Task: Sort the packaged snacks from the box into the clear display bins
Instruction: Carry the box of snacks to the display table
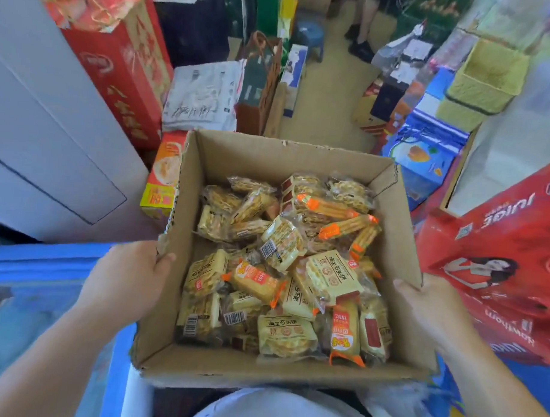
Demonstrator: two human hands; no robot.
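Observation:
An open brown cardboard box [269, 155] fills the middle of the view, held up in front of my body. It is heaped with several packaged snacks: pale yellow biscuit packs [330, 274], orange-ended stick packs [344, 226] and clear packs of brown cookies [252, 204]. My left hand [131, 272] grips the box's left wall, thumb over the rim. My right hand [432, 310] grips the right wall, thumb on the rim. No clear display bins are in view.
Red gift boxes [116, 62] and a white panel [36, 137] stand at the left, a yellow-orange box [162, 179] beside the carton. Blue bags [425, 163] and a red juice carton [499, 272] crowd the right. A narrow floor aisle [320, 116] runs ahead; a person's legs [364, 33] stand at its far end.

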